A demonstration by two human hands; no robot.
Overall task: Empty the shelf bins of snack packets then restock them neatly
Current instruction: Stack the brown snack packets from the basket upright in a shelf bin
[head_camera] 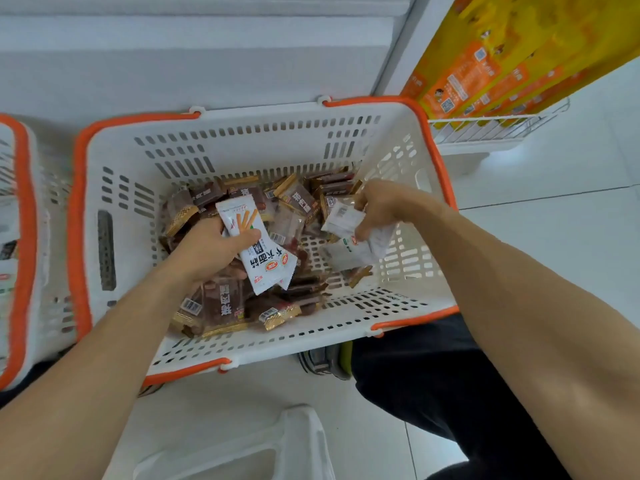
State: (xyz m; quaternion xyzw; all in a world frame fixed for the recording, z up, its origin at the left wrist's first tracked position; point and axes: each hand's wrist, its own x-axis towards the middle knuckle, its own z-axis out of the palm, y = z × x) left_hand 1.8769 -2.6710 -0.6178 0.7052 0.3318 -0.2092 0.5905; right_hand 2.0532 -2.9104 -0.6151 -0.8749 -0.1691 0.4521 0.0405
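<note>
Snack packets (239,306) in white basket (242,147), each hand gripping white packets (263,261)

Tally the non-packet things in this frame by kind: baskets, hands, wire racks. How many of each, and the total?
Baskets: 2, the main basket and a second basket cut off at the left edge
Hands: 2, the left hand and the right hand, each holding white packets
Wire racks: 1, the rack
Total: 5
</note>
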